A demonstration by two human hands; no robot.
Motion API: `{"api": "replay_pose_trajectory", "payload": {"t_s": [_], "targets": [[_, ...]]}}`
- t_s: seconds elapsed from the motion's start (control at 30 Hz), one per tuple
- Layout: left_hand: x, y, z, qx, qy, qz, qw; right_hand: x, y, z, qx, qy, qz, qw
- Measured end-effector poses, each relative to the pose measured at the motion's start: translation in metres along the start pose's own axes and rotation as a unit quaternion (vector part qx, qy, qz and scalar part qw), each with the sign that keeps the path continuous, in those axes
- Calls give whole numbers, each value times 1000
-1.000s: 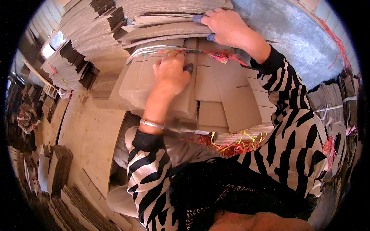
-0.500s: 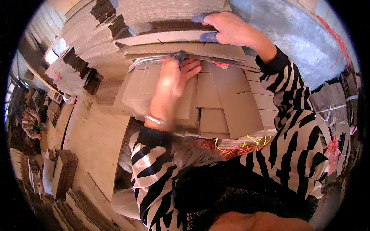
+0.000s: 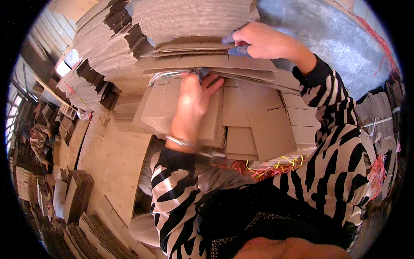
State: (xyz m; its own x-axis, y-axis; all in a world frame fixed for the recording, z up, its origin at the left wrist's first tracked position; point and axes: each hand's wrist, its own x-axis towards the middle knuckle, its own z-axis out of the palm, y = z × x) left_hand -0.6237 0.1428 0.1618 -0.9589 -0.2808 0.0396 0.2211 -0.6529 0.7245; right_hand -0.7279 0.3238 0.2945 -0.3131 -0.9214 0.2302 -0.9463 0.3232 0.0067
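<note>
My left hand [image 3: 193,97] is at the near edge of some slotted brown cardboard sheets [image 3: 181,65]. Its covered fingertips pinch that edge, while the other fingers stretch out to the right below it. Farther off, my right hand [image 3: 263,41] has dark covers on thumb and forefinger. These close around the right end of thin cardboard pieces [image 3: 202,45] lying before the tall stack. Under my left hand sits a block of stacked cardboard [image 3: 161,105], with loose slotted cardboard pieces [image 3: 269,116] overlapping to its right.
A tall stack of cardboard [image 3: 194,19] rises at the far side. A bluish-grey surface [image 3: 315,47] lies at far right. Red and yellow strings [image 3: 276,168] hang near my lap. Bundled cardboard [image 3: 379,116] stands at right. Another person [image 3: 41,140] is at far left beyond a wooden board [image 3: 112,159].
The pale raised sheet between my hands has gone down, and several thin pieces now show by the far stack. Both hands keep nearly the same places; the whole view has shifted slightly.
</note>
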Motion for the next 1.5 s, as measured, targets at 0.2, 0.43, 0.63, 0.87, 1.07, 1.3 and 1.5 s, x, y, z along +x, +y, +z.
{"api": "replay_pose_trajectory", "payload": {"t_s": [0.2,0.43,0.63,0.87,1.07,1.3,1.5], "targets": [[2,-3,10,20,2,0,1000,24,37,36,-137,18,37,990],[0,1,7,38,16,10,999,49,36,54,-180,37,18,983],[5,-1,11,37,49,18,998,47,32,50,-227,61,-22,972],[3,3,18,53,110,80,989,21,-36,30,-218,56,-81,971],[-35,39,42,141,123,236,954,18,-68,-11,-205,135,-107,963],[-145,170,3,357,230,400,812,66,-200,-68,-37,140,-217,965],[-238,239,-49,359,300,492,734,144,-299,-35,57,264,-346,898]]}}
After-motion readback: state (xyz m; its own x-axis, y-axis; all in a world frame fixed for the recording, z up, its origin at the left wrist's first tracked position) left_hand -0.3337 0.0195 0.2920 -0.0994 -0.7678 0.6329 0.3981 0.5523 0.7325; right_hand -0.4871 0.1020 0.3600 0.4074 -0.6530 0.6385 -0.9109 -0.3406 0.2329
